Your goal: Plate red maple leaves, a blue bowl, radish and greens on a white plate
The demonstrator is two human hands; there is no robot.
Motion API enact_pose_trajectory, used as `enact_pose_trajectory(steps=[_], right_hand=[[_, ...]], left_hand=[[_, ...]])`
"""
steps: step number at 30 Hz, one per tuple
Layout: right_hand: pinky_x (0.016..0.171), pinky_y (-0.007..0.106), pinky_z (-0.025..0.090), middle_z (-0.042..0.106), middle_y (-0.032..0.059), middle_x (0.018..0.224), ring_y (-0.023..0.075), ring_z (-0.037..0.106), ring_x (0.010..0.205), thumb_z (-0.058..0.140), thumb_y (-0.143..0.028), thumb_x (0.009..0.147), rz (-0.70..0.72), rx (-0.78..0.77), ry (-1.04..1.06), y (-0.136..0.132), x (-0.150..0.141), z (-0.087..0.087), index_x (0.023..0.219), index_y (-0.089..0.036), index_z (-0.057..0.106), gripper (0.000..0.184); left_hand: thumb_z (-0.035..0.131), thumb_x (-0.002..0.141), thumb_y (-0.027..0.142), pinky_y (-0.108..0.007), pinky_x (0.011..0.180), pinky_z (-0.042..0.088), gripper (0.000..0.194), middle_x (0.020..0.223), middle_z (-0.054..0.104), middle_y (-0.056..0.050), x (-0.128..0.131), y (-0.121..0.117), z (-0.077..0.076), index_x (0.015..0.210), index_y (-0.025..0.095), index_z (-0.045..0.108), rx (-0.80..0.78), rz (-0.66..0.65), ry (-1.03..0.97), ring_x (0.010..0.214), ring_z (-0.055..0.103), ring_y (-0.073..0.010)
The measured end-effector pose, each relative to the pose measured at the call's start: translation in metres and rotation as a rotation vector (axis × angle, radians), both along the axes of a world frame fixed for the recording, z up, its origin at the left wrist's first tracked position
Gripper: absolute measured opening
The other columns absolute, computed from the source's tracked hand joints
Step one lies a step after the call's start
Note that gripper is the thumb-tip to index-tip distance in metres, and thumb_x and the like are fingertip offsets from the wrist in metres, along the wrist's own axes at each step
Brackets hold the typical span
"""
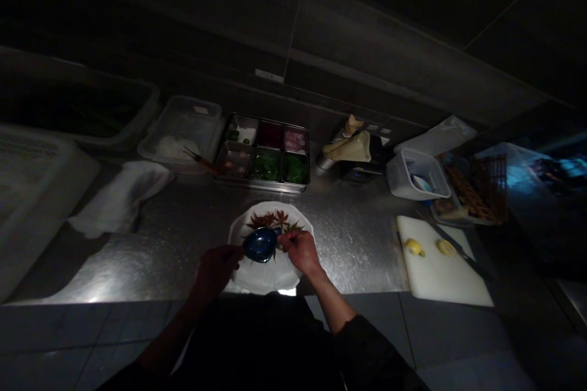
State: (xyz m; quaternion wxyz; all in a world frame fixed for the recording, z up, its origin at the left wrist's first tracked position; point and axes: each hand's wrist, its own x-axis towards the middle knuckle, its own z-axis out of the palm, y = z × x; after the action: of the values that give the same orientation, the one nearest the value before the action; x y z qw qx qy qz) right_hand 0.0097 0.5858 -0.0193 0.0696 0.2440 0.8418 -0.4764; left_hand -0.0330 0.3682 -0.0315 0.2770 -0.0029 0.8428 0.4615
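A white scalloped plate [270, 275] lies on the steel counter, directly in front of me. Dark red and green maple leaves [271, 221] fan across its far half. A small dark blue bowl [260, 244] sits on the plate over the leaves. My left hand [215, 272] grips the bowl's left side. My right hand [298, 250] pinches at its right side, fingertips at the rim near the leaves. Whether those fingers hold the bowl or a leaf is hard to tell.
A steel tray [261, 153] of compartments with greens and chopped ingredients stands behind the plate. To the right lies a white cutting board [440, 263] with lemon pieces and a knife. A folded white towel [121, 195] and a plastic tub [418, 174] flank them.
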Motion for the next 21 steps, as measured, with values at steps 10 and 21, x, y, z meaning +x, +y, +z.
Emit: enact_pose_trajectory(steps=[10,21], right_hand=[[0.059,0.024,0.041,0.062,-0.0021,0.056,0.0126,0.056,0.054,0.064,-0.033,0.081,-0.008,-0.095,-0.013,0.002,-0.003,-0.001,0.058,-0.019,0.065,0.027],[0.068,0.024,0.047,0.072,0.0018,0.078,0.0155,0.064,0.069,0.055,-0.037,0.091,0.063,0.138,0.098,0.023,0.000,0.020,0.086,-0.019,0.073,0.025]], left_hand=[[0.049,0.075,0.058,-0.031,0.063,0.043,0.047,0.064,0.067,-0.004,0.000,0.000,-0.003,0.079,0.018,0.073,-0.045,-0.018,0.039,0.066,0.064,-0.0232],[0.053,0.079,0.050,-0.037,0.082,0.048,0.040,0.096,0.069,-0.010,-0.017,-0.011,-0.003,0.094,0.018,0.071,-0.090,0.020,0.319,0.091,0.064,-0.0270]])
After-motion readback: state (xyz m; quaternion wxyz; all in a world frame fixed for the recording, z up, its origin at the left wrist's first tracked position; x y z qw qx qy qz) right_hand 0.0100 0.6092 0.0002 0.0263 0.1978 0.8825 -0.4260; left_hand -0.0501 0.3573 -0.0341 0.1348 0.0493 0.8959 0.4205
